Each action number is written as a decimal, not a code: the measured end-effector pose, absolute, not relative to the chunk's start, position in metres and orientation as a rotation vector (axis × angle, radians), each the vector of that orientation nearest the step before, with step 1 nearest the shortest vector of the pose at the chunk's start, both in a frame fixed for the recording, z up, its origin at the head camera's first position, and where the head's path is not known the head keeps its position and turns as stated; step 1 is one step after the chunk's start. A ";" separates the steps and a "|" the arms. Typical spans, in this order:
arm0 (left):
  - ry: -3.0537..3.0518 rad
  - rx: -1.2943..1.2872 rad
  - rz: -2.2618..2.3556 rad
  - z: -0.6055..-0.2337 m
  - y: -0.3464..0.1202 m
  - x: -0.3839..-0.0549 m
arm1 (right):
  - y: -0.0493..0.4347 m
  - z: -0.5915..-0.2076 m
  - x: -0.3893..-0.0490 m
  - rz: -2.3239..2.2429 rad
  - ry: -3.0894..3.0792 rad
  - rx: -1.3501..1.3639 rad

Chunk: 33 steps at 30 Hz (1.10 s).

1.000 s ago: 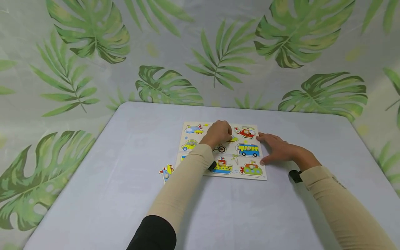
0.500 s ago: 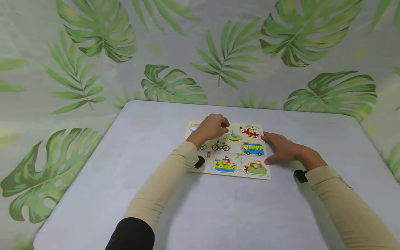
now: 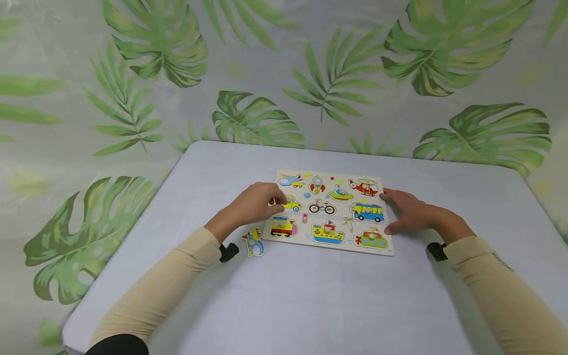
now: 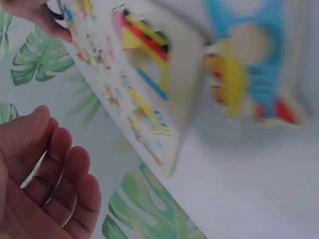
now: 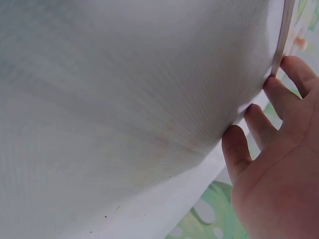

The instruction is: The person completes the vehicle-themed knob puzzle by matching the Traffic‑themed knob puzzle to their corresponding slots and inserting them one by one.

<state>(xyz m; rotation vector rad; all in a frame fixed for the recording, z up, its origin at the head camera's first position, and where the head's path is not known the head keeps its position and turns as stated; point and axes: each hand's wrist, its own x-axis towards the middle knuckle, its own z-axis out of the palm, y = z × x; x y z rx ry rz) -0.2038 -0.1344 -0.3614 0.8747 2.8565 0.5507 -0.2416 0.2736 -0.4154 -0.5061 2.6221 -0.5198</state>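
Observation:
My left hand point(image 3: 255, 204) hovers over the left edge of the wooden puzzle board point(image 3: 305, 236), near the yellow car piece point(image 3: 292, 203). In the left wrist view its fingers point(image 4: 57, 149) are loosely bent around nothing. Set into the board are vehicle pieces, among them a rocket point(image 3: 317, 185), a flying saucer point(image 3: 340, 193) and a train point(image 3: 282, 227). A loose blue-and-yellow airplane piece point(image 3: 254, 244) with a round knob point(image 4: 251, 43) lies just off the board's lower left corner. My right hand point(image 3: 410, 212) touches the board's right edge with spread fingers and thumb.
The board lies on a table with a white cloth point(image 3: 310, 301). A leaf-printed curtain point(image 3: 266, 64) hangs behind the table. Black straps with small devices sit on both wrists, one device point(image 3: 229, 252) close beside the loose airplane piece.
My left hand has drawn back from the flying saucer to the board's left edge, uncovering the rocket, car and train. The right hand stays at the right edge. The head view has shifted slightly.

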 end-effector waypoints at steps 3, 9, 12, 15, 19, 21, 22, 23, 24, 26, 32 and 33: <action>2.846 0.815 0.517 -0.369 -0.155 -0.188 | 0.273 -0.416 -0.241 -0.520 2.622 -0.506; 2.868 0.695 0.548 -0.383 -0.187 -0.162 | 0.276 -0.419 -0.242 -0.530 2.621 -0.516; 2.883 0.625 0.588 -0.391 -0.198 -0.149 | 0.276 -0.420 -0.242 -0.520 2.624 -0.513; 2.880 0.547 0.610 -0.400 -0.203 -0.139 | 0.276 -0.420 -0.243 -0.520 2.629 -0.510; 2.885 0.515 0.553 -0.410 -0.203 -0.132 | 0.277 -0.420 -0.242 -0.528 2.632 -0.503; 2.903 0.514 0.513 -0.412 -0.201 -0.129 | 0.276 -0.420 -0.241 -0.533 2.630 -0.505; 2.912 0.512 0.500 -0.413 -0.201 -0.128 | 0.276 -0.420 -0.241 -0.533 2.629 -0.506; 2.923 0.508 0.494 -0.413 -0.200 -0.127 | 0.276 -0.420 -0.241 -0.536 2.627 -0.509; 2.931 0.500 0.493 -0.413 -0.199 -0.127 | 0.275 -0.421 -0.241 -0.537 2.628 -0.515; 2.938 0.494 0.496 -0.412 -0.197 -0.126 | 0.275 -0.420 -0.240 -0.539 2.629 -0.519; 2.929 0.429 0.512 -0.411 -0.191 -0.130 | 0.276 -0.419 -0.242 -0.511 2.634 -0.509; 2.929 0.419 0.511 -0.411 -0.190 -0.131 | 0.276 -0.419 -0.242 -0.506 2.633 -0.505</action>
